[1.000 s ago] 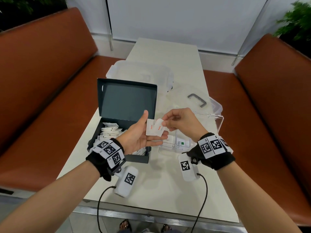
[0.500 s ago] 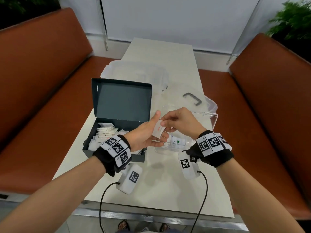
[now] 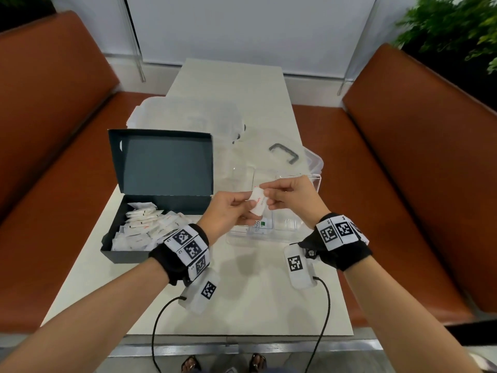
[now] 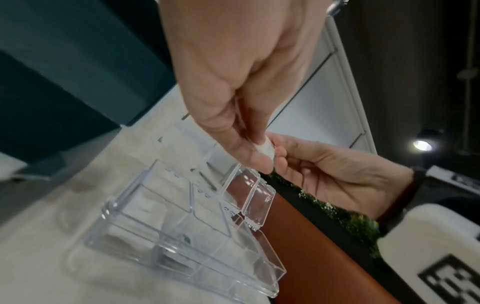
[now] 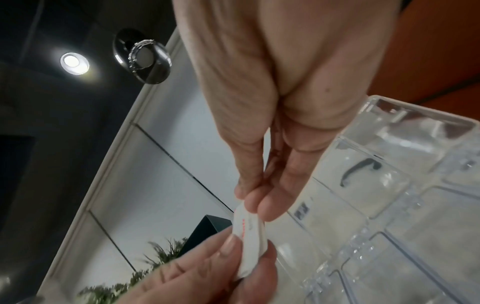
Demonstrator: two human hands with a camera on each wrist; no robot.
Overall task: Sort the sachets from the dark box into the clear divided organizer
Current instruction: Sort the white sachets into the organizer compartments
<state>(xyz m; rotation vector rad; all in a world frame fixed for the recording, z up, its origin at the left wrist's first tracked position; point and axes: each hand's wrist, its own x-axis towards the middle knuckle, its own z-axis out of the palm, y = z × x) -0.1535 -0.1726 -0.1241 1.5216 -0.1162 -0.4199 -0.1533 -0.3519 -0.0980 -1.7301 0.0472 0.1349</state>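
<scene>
Both hands hold white sachets (image 3: pixel 256 201) with red print above the clear divided organizer (image 3: pixel 309 181). My left hand (image 3: pixel 231 208) pinches their lower end between thumb and fingers; my right hand (image 3: pixel 287 193) pinches the upper end. In the right wrist view the sachets (image 5: pixel 248 238) are bowed between the two sets of fingertips. The left wrist view shows only a white edge of a sachet (image 4: pixel 265 147) between the fingers, over the organizer (image 4: pixel 187 232). The dark box (image 3: pixel 129 246) lies open at the left with several white sachets (image 3: pixel 142 227) inside. One organizer compartment holds a green-printed sachet (image 3: pixel 262 224).
The white table (image 3: pixel 242 305) stands between two brown benches (image 3: pixel 430 184). Behind the dark box sits a clear plastic tub (image 3: pixel 185 114); a clear lid with a grey handle (image 3: pixel 285 153) lies behind the organizer. Sensor pods with cables hang under both wrists.
The left hand turned from palm-up with sachets lying flat to a pinch, and both hands moved right over the organizer. The right hand kept its pinch on the sachets.
</scene>
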